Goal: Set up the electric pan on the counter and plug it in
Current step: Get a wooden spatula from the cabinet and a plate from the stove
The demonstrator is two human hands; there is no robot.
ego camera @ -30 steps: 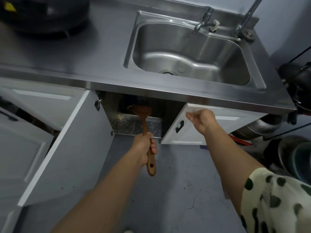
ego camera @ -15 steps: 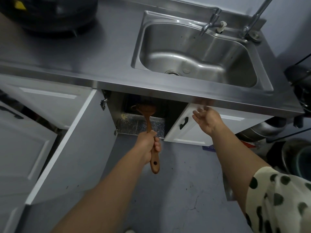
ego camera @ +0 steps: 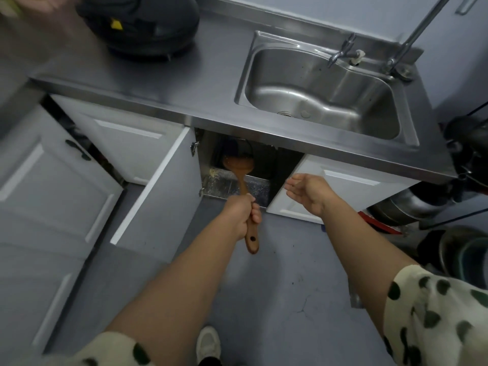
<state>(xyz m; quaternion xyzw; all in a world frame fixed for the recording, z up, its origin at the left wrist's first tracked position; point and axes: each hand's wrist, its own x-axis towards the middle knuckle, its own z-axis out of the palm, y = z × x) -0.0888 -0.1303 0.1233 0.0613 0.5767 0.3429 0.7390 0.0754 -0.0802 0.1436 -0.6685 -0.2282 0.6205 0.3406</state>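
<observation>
Far left on the steel desk [ego camera: 163,83]: electric pan [ego camera: 140,25], well apart from both hands and above them in the scene. Dark, round, low body with a yellow label on its near side; top edge cropped by the frame, slightly blurred. It stands on the desk surface, left of the sink [ego camera: 324,93], not touching it. No cord or plug can be made out.

Left hand [ego camera: 239,215]: closed in a fist around the handle of a wooden spoon [ego camera: 241,186], gripping about mid-handle. Spoon bowl points away into the open cupboard [ego camera: 237,170] under the desk; handle end with a small hole sticks out below the fist, toward the floor [ego camera: 277,286].

Right hand [ego camera: 307,191]: open, fingers loosely spread, palm facing left, holding nothing. It hovers just in front of the right cupboard door [ego camera: 343,188], near the door's left edge; contact can't be confirmed.

Left cupboard door [ego camera: 158,188] swung wide open toward the near side. Spotted sleeves [ego camera: 435,318] on both arms. One light shoe [ego camera: 208,344] at near centre on the floor. Metal pots [ego camera: 412,210] stacked at right, below the desk end.
</observation>
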